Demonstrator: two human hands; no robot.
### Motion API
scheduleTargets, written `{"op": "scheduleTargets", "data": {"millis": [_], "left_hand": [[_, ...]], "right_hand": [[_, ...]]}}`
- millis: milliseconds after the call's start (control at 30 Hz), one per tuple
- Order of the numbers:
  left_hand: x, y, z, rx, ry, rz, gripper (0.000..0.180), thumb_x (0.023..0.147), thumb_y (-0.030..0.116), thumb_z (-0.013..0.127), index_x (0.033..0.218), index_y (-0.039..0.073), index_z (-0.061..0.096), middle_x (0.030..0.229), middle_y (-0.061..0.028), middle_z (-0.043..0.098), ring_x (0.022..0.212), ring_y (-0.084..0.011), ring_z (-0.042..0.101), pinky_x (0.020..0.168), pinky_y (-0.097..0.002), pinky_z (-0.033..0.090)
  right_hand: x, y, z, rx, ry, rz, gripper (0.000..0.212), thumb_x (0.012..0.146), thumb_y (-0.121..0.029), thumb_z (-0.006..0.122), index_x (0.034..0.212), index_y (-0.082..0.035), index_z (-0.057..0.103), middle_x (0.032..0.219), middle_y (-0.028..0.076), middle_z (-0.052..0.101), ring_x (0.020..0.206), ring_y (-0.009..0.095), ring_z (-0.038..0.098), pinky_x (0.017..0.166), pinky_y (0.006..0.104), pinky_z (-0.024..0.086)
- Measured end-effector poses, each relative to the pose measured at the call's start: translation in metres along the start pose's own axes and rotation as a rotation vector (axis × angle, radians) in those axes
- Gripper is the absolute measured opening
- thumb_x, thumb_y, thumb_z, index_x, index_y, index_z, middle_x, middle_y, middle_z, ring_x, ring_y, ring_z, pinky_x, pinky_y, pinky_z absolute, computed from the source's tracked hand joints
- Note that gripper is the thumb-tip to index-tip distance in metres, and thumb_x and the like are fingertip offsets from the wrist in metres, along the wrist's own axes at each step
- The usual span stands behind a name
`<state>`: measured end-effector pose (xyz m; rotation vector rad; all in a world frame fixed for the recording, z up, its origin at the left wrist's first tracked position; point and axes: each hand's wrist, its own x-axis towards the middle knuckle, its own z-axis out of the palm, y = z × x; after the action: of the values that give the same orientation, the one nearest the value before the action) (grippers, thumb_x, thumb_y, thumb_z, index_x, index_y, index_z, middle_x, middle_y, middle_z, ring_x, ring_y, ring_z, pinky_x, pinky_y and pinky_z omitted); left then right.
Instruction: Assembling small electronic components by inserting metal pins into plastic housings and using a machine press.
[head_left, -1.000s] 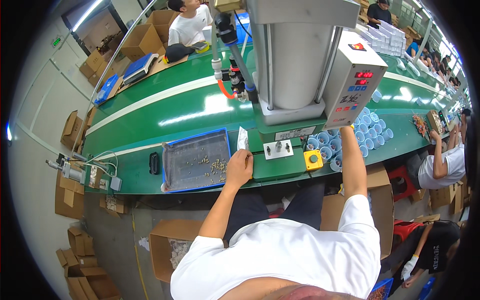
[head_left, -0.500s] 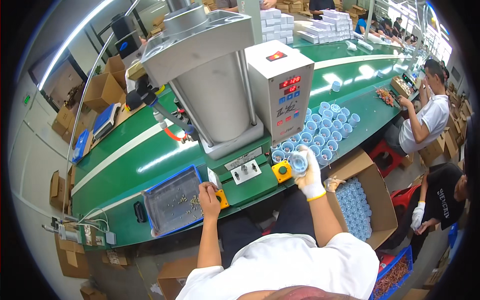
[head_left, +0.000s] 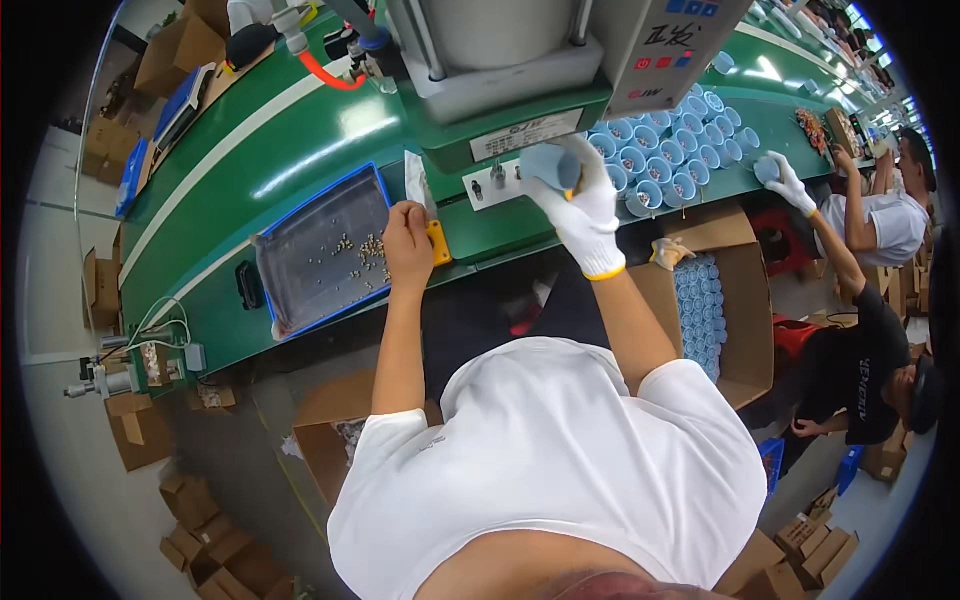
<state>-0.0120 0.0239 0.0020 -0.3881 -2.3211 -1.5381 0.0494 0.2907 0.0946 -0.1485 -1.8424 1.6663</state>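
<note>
My right hand (head_left: 582,210), in a white glove with a yellow cuff, grips a light blue plastic cup (head_left: 548,164). The cup is tilted over the right end of the small metal plate (head_left: 482,190) on the green press base; whether it touches a pin there I cannot tell. My bare left hand (head_left: 408,245) is closed beside the left yellow button housing (head_left: 438,243); anything between its fingers is hidden. Left of it, small brass-coloured parts (head_left: 370,250) lie scattered in a blue-rimmed tray (head_left: 290,310). The press (head_left: 500,75) rises above the plate.
Many blue cups (head_left: 655,168) with small parts inside crowd the green bench on the right. A carton (head_left: 745,310) of stacked cups stands below. A co-worker's gloved hand (head_left: 790,185) holds another cup. The control box (head_left: 665,50) overhangs the press's right side.
My right hand has brought the cup leftward from near the right yellow button to the press plate. My left hand stays by its button. A co-worker's gloved arm now reaches to the bench.
</note>
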Motion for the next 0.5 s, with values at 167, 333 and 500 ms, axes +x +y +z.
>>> {"op": "scheduleTargets", "data": {"millis": [167, 333, 500], "left_hand": [[-0.006, 0.018, 0.001, 0.016, 0.018, 0.001, 0.015, 0.108, 0.010, 0.073, 0.116, -0.003, 0.072, 0.093, -0.0133, 0.077, 0.084, -0.0235, 0.076, 0.076, -0.0355, 0.059], [-0.005, 0.022, -0.001, 0.027, -0.013, 0.021, 0.011, 0.101, 0.006, 0.079, 0.109, -0.002, 0.077, 0.096, -0.0142, 0.080, 0.085, -0.0244, 0.078, 0.076, -0.0347, 0.060], [-0.005, 0.027, 0.000, 0.035, 0.013, 0.035, 0.014, 0.097, 0.003, 0.083, 0.109, -0.002, 0.079, 0.098, -0.0151, 0.080, 0.086, -0.0272, 0.080, 0.077, -0.0352, 0.061]], "right_hand": [[0.007, -0.012, 0.018, -0.341, -0.198, -0.019, 0.062, 0.080, -0.027, 0.098, 0.129, -0.004, 0.070, 0.114, 0.013, 0.077, 0.105, 0.032, 0.076, 0.096, 0.0413, 0.061], [0.009, 0.003, 0.033, -0.560, -0.148, -0.422, 0.050, 0.080, -0.032, 0.096, 0.117, -0.007, 0.073, 0.106, 0.013, 0.074, 0.097, 0.038, 0.071, 0.089, 0.0474, 0.059], [0.013, 0.001, 0.035, -0.629, -0.181, -0.492, 0.047, 0.080, -0.033, 0.095, 0.113, -0.008, 0.073, 0.105, 0.012, 0.073, 0.098, 0.038, 0.069, 0.087, 0.0495, 0.057]]}}
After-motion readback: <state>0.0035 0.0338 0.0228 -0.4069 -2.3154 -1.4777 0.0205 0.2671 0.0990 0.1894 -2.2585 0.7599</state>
